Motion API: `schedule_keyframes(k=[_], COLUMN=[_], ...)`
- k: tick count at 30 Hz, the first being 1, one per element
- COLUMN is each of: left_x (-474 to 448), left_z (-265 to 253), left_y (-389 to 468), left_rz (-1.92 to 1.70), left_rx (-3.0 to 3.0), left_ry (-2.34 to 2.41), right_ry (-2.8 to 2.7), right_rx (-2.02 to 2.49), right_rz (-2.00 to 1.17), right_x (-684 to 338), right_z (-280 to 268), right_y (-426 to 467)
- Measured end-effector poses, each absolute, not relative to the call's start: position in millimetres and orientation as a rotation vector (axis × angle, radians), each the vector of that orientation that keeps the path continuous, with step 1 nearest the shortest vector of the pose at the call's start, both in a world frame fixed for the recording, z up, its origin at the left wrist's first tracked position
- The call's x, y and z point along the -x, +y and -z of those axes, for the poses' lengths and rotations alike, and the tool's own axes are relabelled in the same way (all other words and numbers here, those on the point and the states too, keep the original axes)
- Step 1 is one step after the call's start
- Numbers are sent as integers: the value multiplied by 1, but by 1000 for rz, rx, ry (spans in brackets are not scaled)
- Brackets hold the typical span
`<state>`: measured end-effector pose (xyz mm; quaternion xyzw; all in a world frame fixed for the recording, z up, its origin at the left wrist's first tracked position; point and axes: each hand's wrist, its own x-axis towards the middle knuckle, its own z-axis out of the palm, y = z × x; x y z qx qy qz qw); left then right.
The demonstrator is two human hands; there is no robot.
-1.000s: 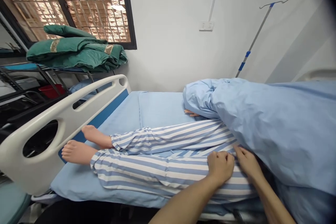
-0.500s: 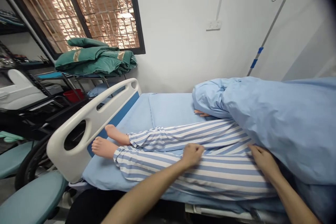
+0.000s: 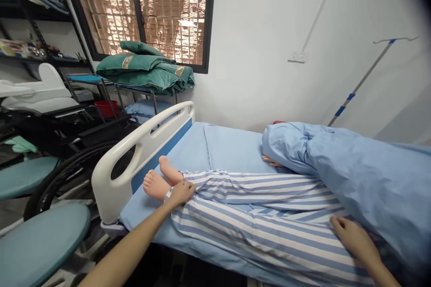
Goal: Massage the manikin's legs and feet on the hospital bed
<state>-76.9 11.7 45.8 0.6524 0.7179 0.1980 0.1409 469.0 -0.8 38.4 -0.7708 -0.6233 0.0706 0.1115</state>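
A manikin in blue-and-white striped trousers [image 3: 242, 228] lies on the bed, its bare feet [image 3: 156, 185] close to the footboard. My left hand [image 3: 182, 192] is at the near ankle, its fingers closed on the trouser cuff. Over the upper leg, my right hand [image 3: 353, 236] has its fingers curled against the striped cloth, thumb and forefinger together; its other fingers are partly hidden. A bunched light-blue quilt [image 3: 363, 175] covers the upper body beside my right hand. From under the quilt's edge, the manikin's fingers [image 3: 272, 161] stick out.
The white footboard [image 3: 101, 168] closes the bed's left end, with a wheelchair [image 3: 89, 154] and a green-topped stool [image 3: 50, 242] beyond it. Green folded quilts [image 3: 151, 71] are stacked below the window. A drip stand [image 3: 362, 83] rises behind the bed at right.
My left hand has moved left along the leg, from near the knee to the ankle cuff. My right hand stays at the upper leg. The camera view has turned left.
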Motion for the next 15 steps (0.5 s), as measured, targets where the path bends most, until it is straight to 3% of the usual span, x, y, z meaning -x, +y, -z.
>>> schedule_keyframes(k=[5,8,15], left_x=[73,77,78], left_z=[-18,-15,-19], left_y=[14,16,13], left_rz=[-411,-389,-343], left_rx=[-2019,-2062,-2044], left_ry=[2137,2131,2139], right_ry=[-1905,-2029,-2321], right_rx=[2396,2199,1397], right_rz=[-211,-255,-657], right_x=[-458,-410,-142], right_z=[-39,-45,-82], right_y=[12,38,108])
